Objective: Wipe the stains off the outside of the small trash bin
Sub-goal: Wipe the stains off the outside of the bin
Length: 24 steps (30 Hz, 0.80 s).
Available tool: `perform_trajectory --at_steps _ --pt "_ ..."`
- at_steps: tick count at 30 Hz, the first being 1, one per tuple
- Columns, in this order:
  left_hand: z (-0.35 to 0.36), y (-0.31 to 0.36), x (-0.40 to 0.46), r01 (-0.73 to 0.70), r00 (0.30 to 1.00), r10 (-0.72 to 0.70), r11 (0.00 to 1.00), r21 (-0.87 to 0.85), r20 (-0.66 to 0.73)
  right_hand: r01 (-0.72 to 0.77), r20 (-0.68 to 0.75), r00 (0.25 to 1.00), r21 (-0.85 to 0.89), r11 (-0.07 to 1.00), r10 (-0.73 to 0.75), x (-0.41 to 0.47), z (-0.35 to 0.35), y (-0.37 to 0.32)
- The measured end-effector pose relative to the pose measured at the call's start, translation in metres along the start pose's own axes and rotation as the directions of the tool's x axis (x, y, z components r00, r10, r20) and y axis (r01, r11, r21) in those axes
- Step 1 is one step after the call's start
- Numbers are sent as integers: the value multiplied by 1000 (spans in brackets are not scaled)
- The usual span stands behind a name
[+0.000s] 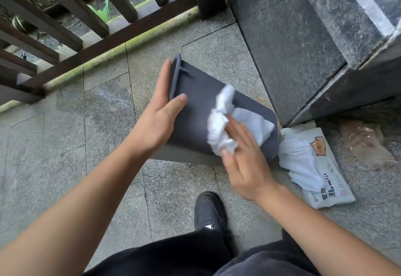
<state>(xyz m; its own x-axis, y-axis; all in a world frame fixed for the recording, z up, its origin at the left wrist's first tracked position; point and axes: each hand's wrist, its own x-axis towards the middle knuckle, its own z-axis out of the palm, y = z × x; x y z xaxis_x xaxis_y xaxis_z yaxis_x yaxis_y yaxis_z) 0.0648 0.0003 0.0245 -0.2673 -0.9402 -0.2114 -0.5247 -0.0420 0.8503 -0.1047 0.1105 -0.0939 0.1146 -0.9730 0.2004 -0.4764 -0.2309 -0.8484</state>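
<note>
Small trash bin (195,106), dark grey plastic with rounded corners and a raised rim, tipped on its side on the stone floor (65,145); its opening faces away and its interior is hidden. No stain can be made out on the matte side wall that shows. White cloth (221,123), crumpled and soft, lies against that wall; part of it is covered by the right hand (245,162), whose fingers are nearly straight and press the cloth onto the bin, slightly blurred. Left hand (160,110) holds the bin at its rim end, thumb over the near wall, fingers extended along the rim; the fingertips beyond the rim are out of sight. Just right of the bin lies a white soft pack of wipes (321,167) with a cartoon print and lettering too small to read, a sheet bulging from its opening. Behind the bin to the right stands a polished dark stone pillar (293,47), cut off at the top; behind it to the left, a dark wooden railing (86,26). Below the bin, a black shoe (209,210) and dark trouser legs (173,258).
</note>
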Motion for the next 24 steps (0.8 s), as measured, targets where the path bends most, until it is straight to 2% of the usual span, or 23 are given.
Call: perform_trajectory --at_steps 2,4,7,9,12,14,17,20,24 --pt "-8 -9 -2 81 996 -84 985 -151 -13 -148 -30 989 -25 989 147 -18 -4 27" --pt "-14 -15 -7 106 994 -106 978 -178 10 -248 -59 967 -37 968 246 -32 -8 46" --pt "-17 -14 -4 111 994 -110 982 -152 12 -286 -84 956 -45 957 282 -33 -9 54" --pt "-13 -8 4 127 989 -137 981 -144 -59 -321 -126 940 -14 947 316 -17 -10 53" --pt "0 2 11 146 955 -153 988 -49 -255 -379 -154 912 27 925 379 20 -15 41" --pt "9 7 9 147 936 -140 989 0 -323 -303 -98 948 20 953 303 42 -16 21" --pt "17 17 4 118 956 -99 992 51 -277 -155 5 988 41 987 155 64 -12 -15" --pt "22 23 0 64 974 -46 995 78 -220 -105 76 992 119 987 96 71 -6 -49" --pt "25 21 -6 73 978 -68 997 15 -197 -37 97 995 192 981 18 62 -7 -66"
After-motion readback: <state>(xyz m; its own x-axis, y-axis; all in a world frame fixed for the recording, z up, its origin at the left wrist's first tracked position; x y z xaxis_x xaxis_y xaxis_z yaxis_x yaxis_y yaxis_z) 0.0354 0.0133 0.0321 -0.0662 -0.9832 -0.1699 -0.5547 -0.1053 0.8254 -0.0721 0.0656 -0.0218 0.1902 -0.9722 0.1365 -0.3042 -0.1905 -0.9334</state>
